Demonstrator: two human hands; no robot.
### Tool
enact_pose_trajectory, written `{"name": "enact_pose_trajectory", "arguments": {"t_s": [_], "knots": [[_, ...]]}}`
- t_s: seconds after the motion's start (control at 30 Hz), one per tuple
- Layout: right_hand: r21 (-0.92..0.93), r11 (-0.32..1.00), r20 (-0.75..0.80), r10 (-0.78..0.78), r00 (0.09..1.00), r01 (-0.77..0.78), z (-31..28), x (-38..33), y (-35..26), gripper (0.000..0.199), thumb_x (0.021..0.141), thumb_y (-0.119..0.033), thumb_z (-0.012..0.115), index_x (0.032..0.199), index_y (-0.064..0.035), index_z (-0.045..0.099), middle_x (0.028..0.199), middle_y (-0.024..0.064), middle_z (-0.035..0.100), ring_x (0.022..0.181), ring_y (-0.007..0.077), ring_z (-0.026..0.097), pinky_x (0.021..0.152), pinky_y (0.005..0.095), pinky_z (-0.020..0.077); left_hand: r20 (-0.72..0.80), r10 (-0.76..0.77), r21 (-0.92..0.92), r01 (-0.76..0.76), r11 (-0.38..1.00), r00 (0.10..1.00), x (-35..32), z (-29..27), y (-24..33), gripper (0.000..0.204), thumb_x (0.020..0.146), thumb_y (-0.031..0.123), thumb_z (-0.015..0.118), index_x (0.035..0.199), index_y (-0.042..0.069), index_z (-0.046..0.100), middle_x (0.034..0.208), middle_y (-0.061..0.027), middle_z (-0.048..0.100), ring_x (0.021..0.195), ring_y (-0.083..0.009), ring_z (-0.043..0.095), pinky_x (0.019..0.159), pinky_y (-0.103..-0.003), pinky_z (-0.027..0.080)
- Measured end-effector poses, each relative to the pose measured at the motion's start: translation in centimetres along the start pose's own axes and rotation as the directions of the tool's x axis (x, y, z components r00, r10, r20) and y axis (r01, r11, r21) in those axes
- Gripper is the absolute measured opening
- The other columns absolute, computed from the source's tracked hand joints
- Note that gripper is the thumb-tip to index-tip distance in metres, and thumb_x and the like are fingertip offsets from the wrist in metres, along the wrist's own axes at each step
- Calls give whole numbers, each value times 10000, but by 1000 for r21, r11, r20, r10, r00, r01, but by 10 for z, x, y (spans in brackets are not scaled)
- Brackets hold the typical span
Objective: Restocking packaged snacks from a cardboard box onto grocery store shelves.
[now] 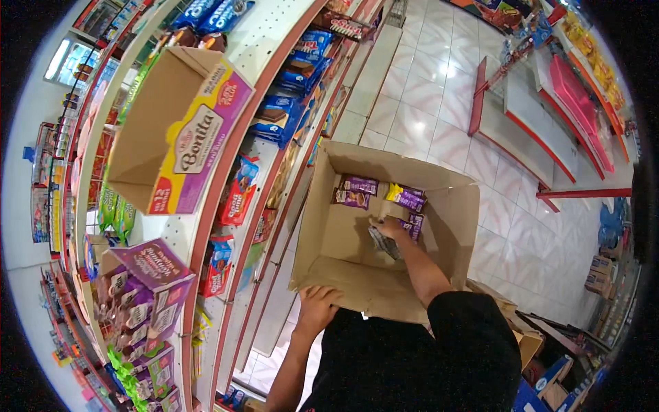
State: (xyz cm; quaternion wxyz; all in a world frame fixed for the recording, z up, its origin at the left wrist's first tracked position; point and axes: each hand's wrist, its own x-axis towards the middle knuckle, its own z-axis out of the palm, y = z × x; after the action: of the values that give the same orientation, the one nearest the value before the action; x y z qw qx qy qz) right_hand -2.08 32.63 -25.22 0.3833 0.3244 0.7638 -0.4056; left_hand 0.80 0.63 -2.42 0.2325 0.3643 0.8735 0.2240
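Well, right hand (390, 228) inside cardboard box (449, 220)

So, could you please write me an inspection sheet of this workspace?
Surface: white perforated shelf with a red front edge; whatever supports the large cardboard box is hidden.
Job's things: the box is open, with purple packets and a silvery packet inside.
Clutter: yellow-and-purple carton on the shelf; blue box at lower right.
Hands: right hand at the silvery packet, left hand at the large box's near-left rim; how firmly either grips is unclear.
Cables: nothing seen.
Surroundings: pale tiled floor, display rack at right.
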Motion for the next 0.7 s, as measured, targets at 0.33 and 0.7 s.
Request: {"name": "enact_pose_trajectory", "arguments": {"t_s": [0.33,0.7], "knots": [[-126,992,-153,-21,988,1,43,161,16,504,948,-399,605,1218,25,576,1108,174,625,857,258,582,803,394,512,-15,-101,-75,100,992,995,24,-4,13,429,664,69,782,1080,145,707,1137,-20,673,1087,-228,595,1009,-427,349],[527,847,-363,150,920,70,93,162,35,369,878,-256,720,1108,20,638,1071,168,697,967,307,644,831,398,491,-13,-125,-54,124,991,992,7,-3,12,525,672,134,804,1179,145,666,1186,-41,671,1110,-240,597,1001,-422,356]]}}
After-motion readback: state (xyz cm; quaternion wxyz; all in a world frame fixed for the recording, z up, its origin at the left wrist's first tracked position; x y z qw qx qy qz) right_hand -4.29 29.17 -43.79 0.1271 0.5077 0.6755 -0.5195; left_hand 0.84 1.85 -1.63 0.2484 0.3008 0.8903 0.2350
